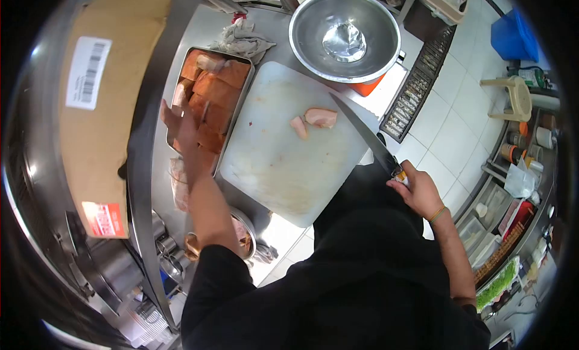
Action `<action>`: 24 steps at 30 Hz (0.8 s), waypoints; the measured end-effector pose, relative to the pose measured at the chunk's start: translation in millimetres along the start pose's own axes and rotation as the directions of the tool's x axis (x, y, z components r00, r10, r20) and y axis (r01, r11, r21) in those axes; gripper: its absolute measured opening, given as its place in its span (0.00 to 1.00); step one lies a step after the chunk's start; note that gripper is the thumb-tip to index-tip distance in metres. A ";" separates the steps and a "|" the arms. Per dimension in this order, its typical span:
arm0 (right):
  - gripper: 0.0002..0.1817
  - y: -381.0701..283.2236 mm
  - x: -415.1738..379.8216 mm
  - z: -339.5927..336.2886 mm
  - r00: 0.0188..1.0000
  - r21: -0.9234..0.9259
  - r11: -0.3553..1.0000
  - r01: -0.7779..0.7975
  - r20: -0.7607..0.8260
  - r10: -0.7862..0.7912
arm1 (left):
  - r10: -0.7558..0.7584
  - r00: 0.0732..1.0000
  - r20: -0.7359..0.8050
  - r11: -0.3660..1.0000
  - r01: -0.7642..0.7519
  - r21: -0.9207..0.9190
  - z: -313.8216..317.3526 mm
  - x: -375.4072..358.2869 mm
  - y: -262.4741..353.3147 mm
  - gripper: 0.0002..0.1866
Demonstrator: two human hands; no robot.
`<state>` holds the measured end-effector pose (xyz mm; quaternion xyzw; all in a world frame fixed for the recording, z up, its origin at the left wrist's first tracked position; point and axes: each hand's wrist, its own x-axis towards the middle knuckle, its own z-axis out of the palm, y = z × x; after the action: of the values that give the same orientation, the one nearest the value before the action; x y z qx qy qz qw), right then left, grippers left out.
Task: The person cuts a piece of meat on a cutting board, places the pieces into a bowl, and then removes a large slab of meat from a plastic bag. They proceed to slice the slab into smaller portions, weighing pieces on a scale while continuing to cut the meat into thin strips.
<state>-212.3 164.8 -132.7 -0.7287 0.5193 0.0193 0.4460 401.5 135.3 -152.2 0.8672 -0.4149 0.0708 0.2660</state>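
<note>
My right hand [420,192] is wrapped round the handle of a long knife [371,139], whose blade points up and left over the right edge of a white cutting board [283,175]. Two pale pieces of meat [321,117] lie on the board's upper right part. Over the left side of a metal tray [233,117] is my left hand [181,128], its fingers apart. Reddish-brown blocks of meat [218,92] fill the tray. Whether my left hand touches them is not clear.
A large steel bowl [313,24] stands beyond the board, near a crumpled cloth [244,40]. A cardboard box [114,133] is at the left. Below the tray sit a wrapped piece [179,184] and a pot [248,224]. A floor grate [416,87] runs at right.
</note>
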 end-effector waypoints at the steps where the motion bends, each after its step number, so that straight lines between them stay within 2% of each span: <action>1: 0.25 3.6 1.2 -0.5 1.000 0.030 1.000 -0.002 0.004 0.002 | -0.058 0.998 -0.029 0.994 0.055 -0.097 -11.1 -38.0 37.6 0.43; 3: 0.25 12.5 4.7 -0.4 0.995 0.108 0.993 -0.055 0.084 0.046 | 0.008 0.998 0.061 0.955 0.010 -0.296 5.6 -99.7 43.1 0.38; 4: 0.26 16.5 6.9 0.3 0.990 0.142 0.987 -0.080 0.127 0.062 | -0.001 0.991 0.130 0.926 0.050 -0.373 9.9 -132.8 66.2 0.36; 5: 0.26 16.7 9.8 0.7 0.985 0.203 0.974 -0.105 0.158 0.074 | -0.003 0.995 0.098 0.975 0.025 -0.220 29.3 -174.2 76.5 0.35; 6: 0.26 14.7 12.6 2.4 0.977 0.258 0.957 -0.131 0.195 0.082 | 0.019 0.992 0.123 0.964 0.014 -0.266 47.9 -206.9 89.7 0.36; 7: 0.26 16.7 15.8 6.2 0.968 0.306 0.939 -0.159 0.237 0.086 | 0.123 0.986 0.111 0.961 -0.091 -0.262 54.6 -229.6 116.3 0.38; 8: 0.26 27.2 24.1 17.8 0.977 0.306 0.949 -0.074 0.215 0.007 | 0.069 0.985 0.160 0.934 -0.008 -0.358 58.7 -242.0 150.6 0.40; 10: 0.26 23.1 37.5 23.3 0.972 0.288 0.957 -0.028 0.231 -0.041 | 0.125 0.983 0.132 0.925 -0.068 -0.373 76.2 -255.1 188.1 0.42; 11: 0.26 19.8 45.3 27.6 0.965 0.273 0.962 0.007 0.249 -0.077 | 0.148 0.979 0.138 0.932 -0.091 -0.351 84.2 -256.0 203.3 0.39; 12: 0.24 28.0 54.8 40.7 0.965 0.212 0.961 0.177 0.153 -0.211 | 0.121 0.986 0.118 0.946 -0.079 -0.313 90.9 -258.7 216.3 0.36; 14: 0.23 9.6 59.7 37.1 0.943 0.252 0.958 0.137 0.264 -0.204 | 0.029 0.998 0.050 0.973 -0.017 -0.230 100.8 -265.9 238.3 0.30; 16: 0.19 -9.8 59.8 38.5 0.918 0.315 0.947 0.063 0.354 -0.179 | 0.003 1.000 -0.001 0.961 -0.003 -0.277 99.1 -270.8 238.6 0.27; 17: 0.19 -13.4 60.1 41.5 0.906 0.322 0.943 0.086 0.369 -0.208 | 0.006 1.000 -0.017 0.951 -0.011 -0.309 96.1 -273.9 236.7 0.27; 20: 0.17 -20.1 64.7 48.8 0.866 0.307 0.938 0.159 0.413 -0.282 | -0.108 0.992 -0.067 0.922 0.075 -0.380 84.8 -279.1 227.2 0.26; 24: 0.18 -55.1 54.2 51.2 0.786 0.257 0.915 0.310 0.472 -0.399 | -0.197 0.936 -0.291 0.919 0.073 -0.387 29.5 -278.9 199.6 0.24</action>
<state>-122.5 162.4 -155.4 -0.7416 0.2340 0.0862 0.6228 67.4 207.5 -192.6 0.8049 -0.3095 0.1142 0.4933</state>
